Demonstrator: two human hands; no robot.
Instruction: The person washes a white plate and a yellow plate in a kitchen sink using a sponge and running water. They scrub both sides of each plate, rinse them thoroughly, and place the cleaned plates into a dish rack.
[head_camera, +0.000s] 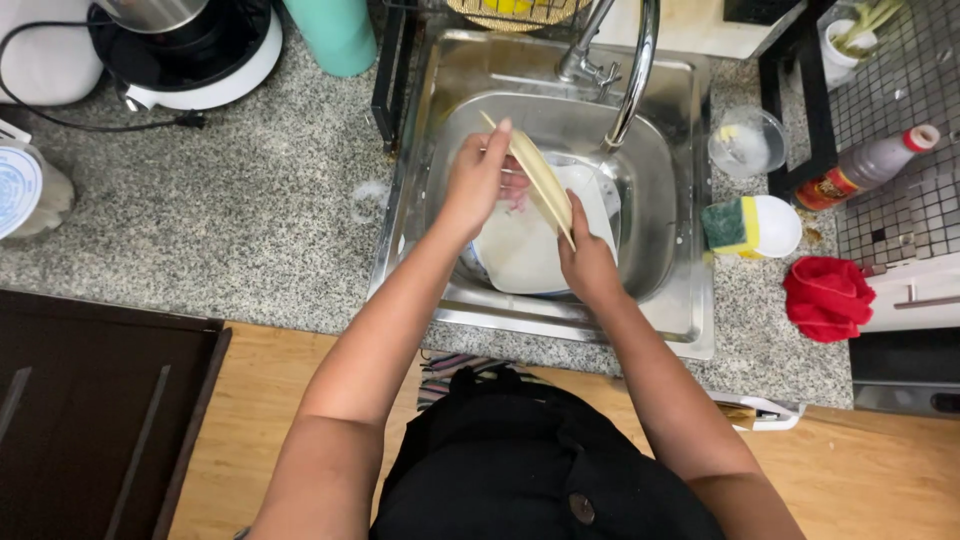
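Over the steel sink (660, 190) my left hand (478, 180) and my right hand (588, 258) both hold a pair of pale wooden chopsticks (535, 178). The left grips the upper end, the right the lower end. Something pink shows between the left fingers and the sticks. Below them, a white square dish (530, 255) lies in the basin. The curved tap (632, 70) arches over the basin just right of the sticks.
A yellow-green sponge (728, 224) on a white dish (780, 224), a clear glass bowl (748, 142), a dark sauce bottle (865, 165) and a red cloth (826, 296) lie right of the sink. A teal cup (335, 35) and a kettle base (195, 55) stand on the granite counter (240, 210) left.
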